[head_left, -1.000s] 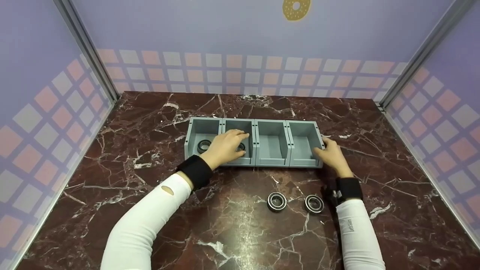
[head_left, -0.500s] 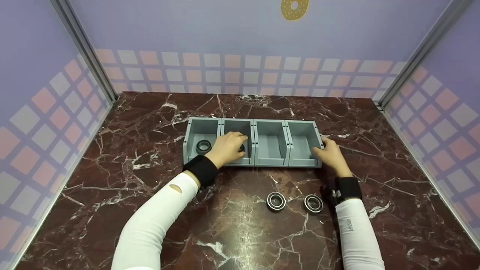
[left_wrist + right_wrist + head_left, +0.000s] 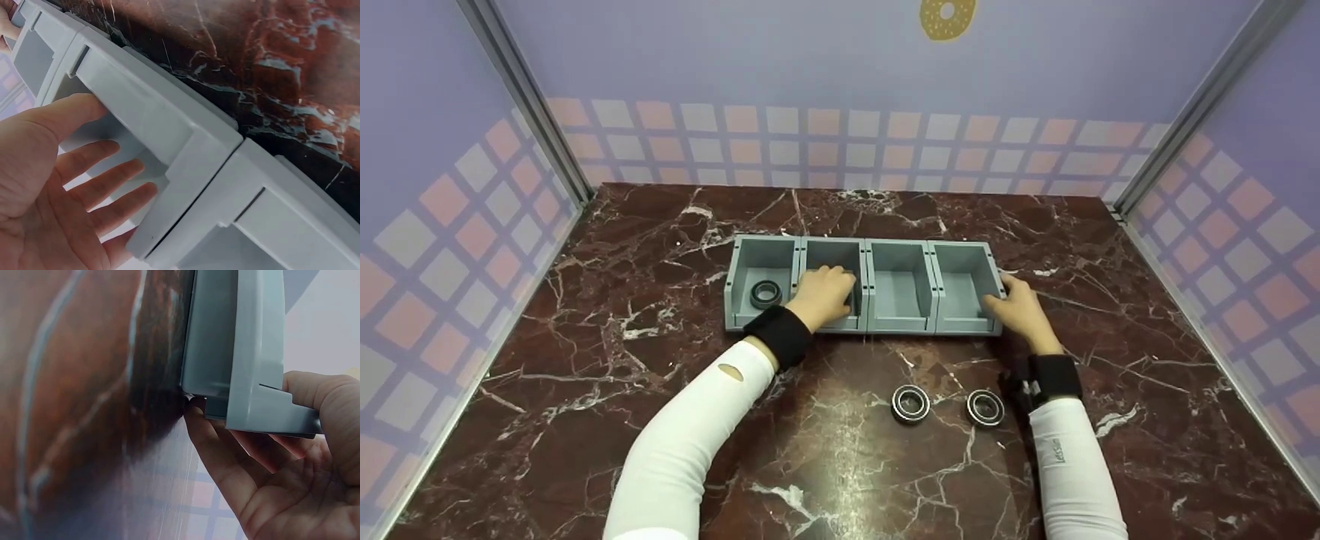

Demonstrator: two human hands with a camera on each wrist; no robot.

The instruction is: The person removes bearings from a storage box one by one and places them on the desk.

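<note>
A row of grey plastic bins (image 3: 901, 325), joined side by side, stands on the table. My left hand (image 3: 825, 292) reaches down into the second bin from the left. In the left wrist view its fingers (image 3: 126, 175) are spread and loosely bent, and the thumb is at the front lip; nothing shows between them. The hand covers most of that bin's inside. One ball bearing (image 3: 766, 305) lies in the leftmost bin. My right hand (image 3: 1024, 315) grips the outer side wall of the rightmost bin (image 3: 264, 408), with the thumb inside and the fingers outside.
On the dark red marbled table (image 3: 780, 465), two more bearings lie in front of the bins: one bearing (image 3: 897, 406) left of the other bearing (image 3: 971, 409), which is close to the right wrist. Purple panels (image 3: 840, 75) enclose the back and sides.
My left hand has lowered and shifted slightly right within the second bin. A bearing partly visible under it there is now hidden. My right hand keeps its hold on the bin.
</note>
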